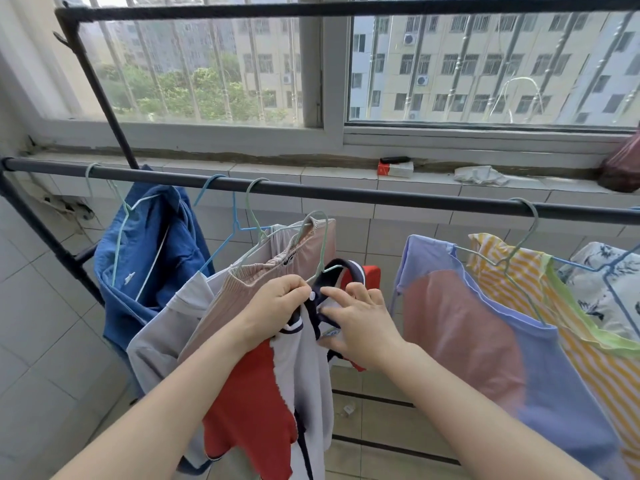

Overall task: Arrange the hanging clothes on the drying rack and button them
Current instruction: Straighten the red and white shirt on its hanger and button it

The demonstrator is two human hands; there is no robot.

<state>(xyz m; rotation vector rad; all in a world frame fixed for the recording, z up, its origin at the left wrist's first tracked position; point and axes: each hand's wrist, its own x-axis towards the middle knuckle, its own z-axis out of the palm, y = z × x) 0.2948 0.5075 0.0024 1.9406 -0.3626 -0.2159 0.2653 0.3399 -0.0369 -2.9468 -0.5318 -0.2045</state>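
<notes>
Barred window (194,71) and tiled sill (242,174) close off the far side of this balcony, and the drying rack's dark rail (381,197) runs across in front of me. I am working on the polo shirt (298,368), red and white with a navy collar, held up in the gap between two bunches of clothes. It sits on a pale green hanger (317,237) whose hook, as far as I can tell, is just below the rail and not over it.

My left hand (277,306) has its fingers curled tight, pinching the placket edge that carries the white button (312,295). My right hand (362,323) grips the opposite navy edge, forefinger stretched toward the button and the other fingers bent. I cannot see the buttonhole.

I judge the button is not yet through. To do it well I would pull both edges taut and level and turn the button edge-on. The left thumb would then push it through while the right forefinger opens the hole.

Just to the left, a pink ribbed garment (239,285), a grey one (162,327) and a blue shirt (152,258) crowd my left forearm. To the right, apart from the polo, hang a lilac and pink top (485,341), a yellow striped piece (571,323) and a floral one (602,271). A red and white box (396,169) and a crumpled white cloth (481,174) lie on the sill, out of the way.
</notes>
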